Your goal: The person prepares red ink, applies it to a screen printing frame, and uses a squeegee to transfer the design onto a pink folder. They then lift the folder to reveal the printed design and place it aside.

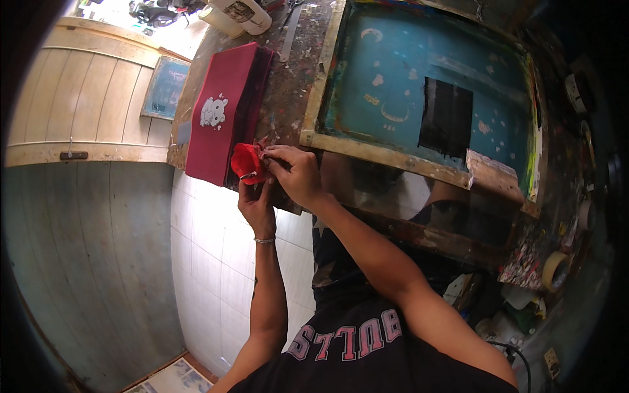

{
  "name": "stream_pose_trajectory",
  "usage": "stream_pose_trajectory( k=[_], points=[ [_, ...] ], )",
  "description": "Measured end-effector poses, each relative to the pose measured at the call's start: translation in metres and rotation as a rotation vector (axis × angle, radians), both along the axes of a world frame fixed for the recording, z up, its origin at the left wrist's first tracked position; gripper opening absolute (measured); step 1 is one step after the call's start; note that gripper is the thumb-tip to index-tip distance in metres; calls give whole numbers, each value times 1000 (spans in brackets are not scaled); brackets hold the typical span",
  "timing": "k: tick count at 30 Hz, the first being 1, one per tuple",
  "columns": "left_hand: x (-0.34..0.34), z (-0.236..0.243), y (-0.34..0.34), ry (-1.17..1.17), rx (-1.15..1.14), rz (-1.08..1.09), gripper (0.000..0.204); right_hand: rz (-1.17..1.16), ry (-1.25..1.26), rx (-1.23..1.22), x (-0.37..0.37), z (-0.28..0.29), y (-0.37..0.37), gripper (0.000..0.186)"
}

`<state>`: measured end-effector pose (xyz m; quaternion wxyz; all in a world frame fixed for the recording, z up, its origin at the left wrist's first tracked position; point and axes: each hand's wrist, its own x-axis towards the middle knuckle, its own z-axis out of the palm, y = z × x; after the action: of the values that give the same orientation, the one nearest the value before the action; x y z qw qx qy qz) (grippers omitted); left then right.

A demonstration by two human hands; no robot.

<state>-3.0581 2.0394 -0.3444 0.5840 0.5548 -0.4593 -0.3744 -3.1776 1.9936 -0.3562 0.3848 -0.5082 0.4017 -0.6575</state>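
My left hand is closed from below around a small bright red cup-like container, held just off the table's near edge. A thin dark-and-light strip shows at the container's lower rim. My right hand pinches at the container's right rim, beside a crumpled dull-red bit. What lies between its fingertips is too small to make out. Just left of the hands is a stack of maroon cloth pieces, the top one printed with a white cartoon animal.
A wooden-framed printing screen with blue mesh fills the table's right part, a black patch on it. A metal ruler and a white tub stand farther back. A tape roll is at the right, a wooden door left.
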Motion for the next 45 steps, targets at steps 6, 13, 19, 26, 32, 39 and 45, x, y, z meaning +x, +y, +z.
stream_pose_trajectory(
  k=[6, 13, 19, 26, 32, 39, 45],
  points=[
    [6, -7, -1, -4, -20, -10, 42, -8, 69, 50, -5, -2, 2, 18],
    [2, -9, -3, -45, -49, 3, 50, 31, 450, 240, -22, -14, 15, 23],
    [-7, -9, -5, 20, -82, 66, 51, -101, 70, 173, -33, 28, 7, 20],
    [14, -1, -9, -75, -1, -35, 45, -117, 242, -6, 1, 7, -3, 18],
    [50, -5, -15, -161, 82, -223, 50, -32, 540, 65, -13, -20, 16, 14],
    [25, 0, -7, 21, -57, -130, 65, -123, 183, 69, -29, 27, 3, 11],
    [29, -12, -6, -1, -9, -86, 55, -70, 160, 6, -3, 22, -9, 10]
  ],
)
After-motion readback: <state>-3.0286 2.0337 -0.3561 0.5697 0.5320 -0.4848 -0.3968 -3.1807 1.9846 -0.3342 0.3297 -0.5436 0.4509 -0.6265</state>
